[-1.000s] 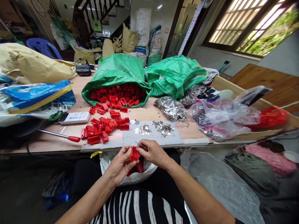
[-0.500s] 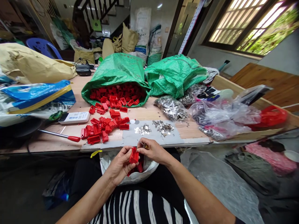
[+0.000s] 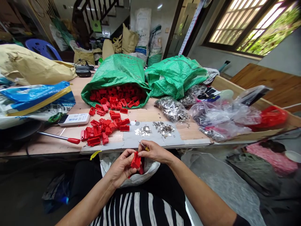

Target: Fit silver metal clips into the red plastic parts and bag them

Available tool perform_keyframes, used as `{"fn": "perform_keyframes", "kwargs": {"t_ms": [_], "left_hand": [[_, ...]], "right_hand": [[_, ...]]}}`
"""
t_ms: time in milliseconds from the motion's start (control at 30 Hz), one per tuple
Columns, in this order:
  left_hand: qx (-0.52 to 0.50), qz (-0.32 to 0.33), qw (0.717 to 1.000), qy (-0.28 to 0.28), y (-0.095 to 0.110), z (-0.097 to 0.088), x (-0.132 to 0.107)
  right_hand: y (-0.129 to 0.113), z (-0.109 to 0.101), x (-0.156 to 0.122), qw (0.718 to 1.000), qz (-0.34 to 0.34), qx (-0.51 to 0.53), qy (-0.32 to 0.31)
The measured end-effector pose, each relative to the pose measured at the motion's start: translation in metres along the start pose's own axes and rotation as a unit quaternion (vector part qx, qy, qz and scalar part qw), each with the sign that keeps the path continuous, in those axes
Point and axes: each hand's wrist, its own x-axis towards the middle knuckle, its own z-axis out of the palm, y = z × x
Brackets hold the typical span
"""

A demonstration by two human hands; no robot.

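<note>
Over the white plastic sack [image 3: 152, 169], our left hand [image 3: 120, 168] pinches a red plastic boxy piece [image 3: 135, 161]; our right hand [image 3: 155, 152], touching it, holds a yellow-handled metal tool [image 3: 146, 148]. Blue print [image 3: 72, 119] on the flat white box [image 3: 81, 120] is illegible.

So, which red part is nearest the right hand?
The red part held in the left hand, beside the right hand; the others lie in bags or loose on the table.
</note>
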Motion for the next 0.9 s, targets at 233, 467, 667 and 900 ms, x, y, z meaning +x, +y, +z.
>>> {"fn": "perform_keyframes", "kwargs": {"t_ms": [233, 467, 667, 900], "left_hand": [[0.021, -0.038, 0.999, 0.015, 0.001, 0.002, 0.003], [0.214, 0.13, 0.968, 0.027, 0.009, 0.006, 0.008], [0.363, 0.251, 0.894, 0.08, 0.001, -0.005, 0.011], [0.177, 0.18, 0.965, 0.065, 0.005, -0.009, 0.007]], "right_hand": [[0.011, 0.007, -0.006, 0.997, -0.028, -0.057, 0.033], [0.026, 0.016, -0.007, 0.984, -0.01, 0.093, 0.15], [0.028, 0.021, -0.003, 0.989, 0.016, 0.053, 0.136], [0.02, -0.024, 0.017, 0.917, 0.002, -0.313, 0.249]]}}
